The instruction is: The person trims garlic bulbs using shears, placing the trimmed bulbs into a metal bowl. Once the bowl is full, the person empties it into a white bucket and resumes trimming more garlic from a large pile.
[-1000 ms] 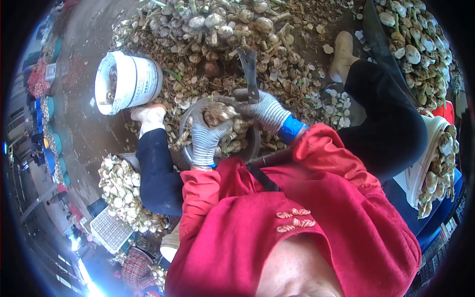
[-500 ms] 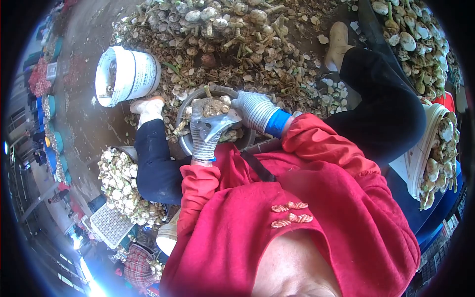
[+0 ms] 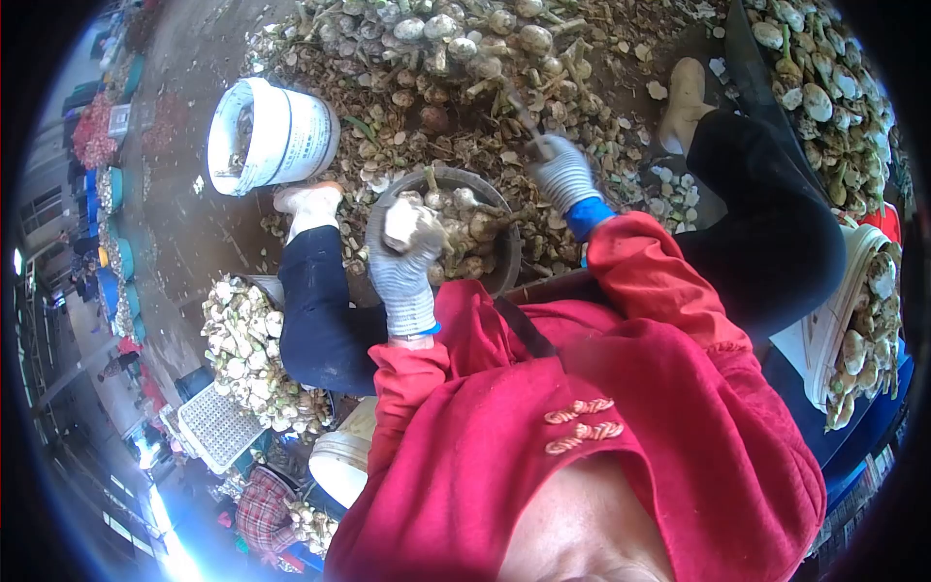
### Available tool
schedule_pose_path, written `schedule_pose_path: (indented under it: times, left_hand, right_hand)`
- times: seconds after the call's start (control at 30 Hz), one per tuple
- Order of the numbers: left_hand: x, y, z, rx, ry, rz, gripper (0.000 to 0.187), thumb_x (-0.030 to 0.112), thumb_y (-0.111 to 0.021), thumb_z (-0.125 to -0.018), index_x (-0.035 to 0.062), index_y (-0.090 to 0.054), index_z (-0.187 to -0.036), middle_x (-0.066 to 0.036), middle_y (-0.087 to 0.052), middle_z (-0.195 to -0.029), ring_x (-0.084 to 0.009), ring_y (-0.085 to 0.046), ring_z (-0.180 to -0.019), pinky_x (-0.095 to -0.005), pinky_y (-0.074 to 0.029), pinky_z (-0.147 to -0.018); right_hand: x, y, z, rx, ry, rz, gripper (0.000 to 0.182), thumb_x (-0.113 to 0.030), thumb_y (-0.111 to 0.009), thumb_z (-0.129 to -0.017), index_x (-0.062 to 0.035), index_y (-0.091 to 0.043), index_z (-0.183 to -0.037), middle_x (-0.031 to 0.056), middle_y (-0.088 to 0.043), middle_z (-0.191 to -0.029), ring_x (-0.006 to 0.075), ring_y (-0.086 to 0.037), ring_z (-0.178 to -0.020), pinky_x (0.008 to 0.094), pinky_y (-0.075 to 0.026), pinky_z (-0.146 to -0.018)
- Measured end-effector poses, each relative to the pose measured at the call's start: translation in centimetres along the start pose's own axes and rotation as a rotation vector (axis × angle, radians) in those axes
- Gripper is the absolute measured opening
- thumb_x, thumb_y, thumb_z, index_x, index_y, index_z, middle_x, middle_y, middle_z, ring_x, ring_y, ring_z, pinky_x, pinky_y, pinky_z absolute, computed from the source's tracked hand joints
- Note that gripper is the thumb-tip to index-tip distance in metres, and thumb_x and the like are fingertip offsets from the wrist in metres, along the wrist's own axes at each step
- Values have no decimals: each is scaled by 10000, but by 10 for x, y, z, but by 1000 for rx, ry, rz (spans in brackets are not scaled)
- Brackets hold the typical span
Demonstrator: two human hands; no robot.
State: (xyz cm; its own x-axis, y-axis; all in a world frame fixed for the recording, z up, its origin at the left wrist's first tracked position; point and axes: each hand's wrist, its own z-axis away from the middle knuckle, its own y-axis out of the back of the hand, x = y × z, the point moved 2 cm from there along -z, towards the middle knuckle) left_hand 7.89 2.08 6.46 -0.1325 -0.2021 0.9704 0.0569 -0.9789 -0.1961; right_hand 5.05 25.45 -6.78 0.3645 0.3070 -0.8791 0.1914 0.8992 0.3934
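A bulb of garlic (image 3: pixel 400 225) with a pale cut face sits in my left hand (image 3: pixel 405 276), the gloved fingers closed around it over the left side of a dark round basin (image 3: pixel 512 254). Loose garlic bulbs with stalks (image 3: pixel 475 218) fill that basin. To the upper right of the basin, my right hand (image 3: pixel 564 175), in a striped knit glove with a blue cuff, is closed on a metal cutter (image 3: pixel 527 118). Motion smears the cutter's blade, which points up and away from the basin.
A large garlic heap (image 3: pixel 465 48) lies ahead, with dry husks scattered below it. A white bucket (image 3: pixel 301 136) stands left of the basin. Trimmed garlic (image 3: pixel 242 344) and a white crate (image 3: pixel 218 427) are at lower left. Another person in a plaid top (image 3: pixel 262 509) is beyond.
My right hand has moved the cutter up and right, away from the garlic in my left hand. The bulb's pale face now shows. The whole view has shifted slightly.
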Motion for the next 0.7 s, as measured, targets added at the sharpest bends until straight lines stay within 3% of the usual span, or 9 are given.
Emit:
schedule_pose_path:
  times: [0.03, 0.1, 0.17, 0.2, 0.37, 0.47, 0.57, 0.63, 0.7]
  left_hand:
    - [1, 0, -1, 101, 0, 73, 636, 3, -807, -644, 69, -510, -1203, -50, -575, -1052, -155, -570, -907, -283, -513, -796]
    - [-15, 9, -6, 158, 117, 383, 550, 34, -758, -713, 66, -509, -1202, -96, -583, -1088, -215, -586, -974, -339, -524, -838]
    - [-21, 10, -10, 82, 287, 704, 513, 65, -733, -746, 62, -504, -1204, -123, -580, -1120, -254, -585, -1017, -377, -527, -856]
    - [-29, 12, -10, 107, 260, 666, 513, 183, -743, -740, 28, -502, -1165, -155, -580, -1121, -325, -586, -1020, -438, -527, -874]
    - [-14, -21, -8, -42, 218, 841, 475, 170, -715, -758, 4, -510, -1152, -153, -593, -1104, -311, -596, -1014, -461, -519, -895]
    - [23, -40, -10, -194, 67, 963, 460, 216, -687, -786, 26, -505, -1162, -159, -585, -1117, -315, -592, -1026, -482, -510, -908]
    - [18, -7, -6, 43, 200, 815, 448, 270, -703, -787, 69, -522, -1143, -144, -605, -1057, -300, -596, -989, -486, -492, -918]
    - [4, 34, 7, 81, 397, 335, 581, 220, -764, -739, 41, -460, -1200, -111, -567, -1050, -262, -573, -1013, -410, -490, -868]
    - [-10, 77, -3, -177, 323, -612, 528, 135, -763, -717, -27, -486, -1137, -130, -553, -1081, -212, -575, -943, -322, -488, -864]
  right_hand:
    - [-9, -9, 7, -93, 75, 95, 119, -79, -669, -764, -69, -636, -878, 76, -630, -781, 193, -607, -721, 320, -486, -679]
    - [-43, -8, 42, 2, 443, -9, 82, -90, -661, -758, -62, -613, -818, 92, -593, -715, 269, -593, -694, 363, -482, -649]
    - [-65, -13, 49, -416, 301, 214, 168, -168, -628, -774, -80, -642, -917, 173, -609, -924, 359, -578, -850, 393, -485, -737]
    - [-69, -15, 55, -395, 348, 159, 185, -157, -625, -766, -79, -638, -933, 173, -607, -934, 355, -578, -865, 391, -488, -750]
    - [-50, -33, 48, -469, 301, -159, 255, -149, -631, -705, -54, -616, -942, 172, -601, -973, 345, -579, -924, 386, -494, -784]
    - [9, -31, 36, -615, -1, 193, 236, -164, -605, -738, -58, -635, -946, 161, -632, -916, 334, -603, -862, 396, -493, -764]
    - [37, -26, 15, -450, -226, 71, 219, -132, -642, -709, -62, -662, -916, 121, -671, -858, 234, -633, -760, 342, -498, -710]
    - [32, -16, 5, -303, -339, -127, 223, -109, -653, -690, -63, -660, -908, 112, -668, -823, 201, -629, -755, 320, -495, -702]
    - [29, -13, 0, -183, -418, -262, 218, -93, -657, -683, -64, -658, -899, 98, -666, -796, 182, -624, -744, 305, -494, -693]
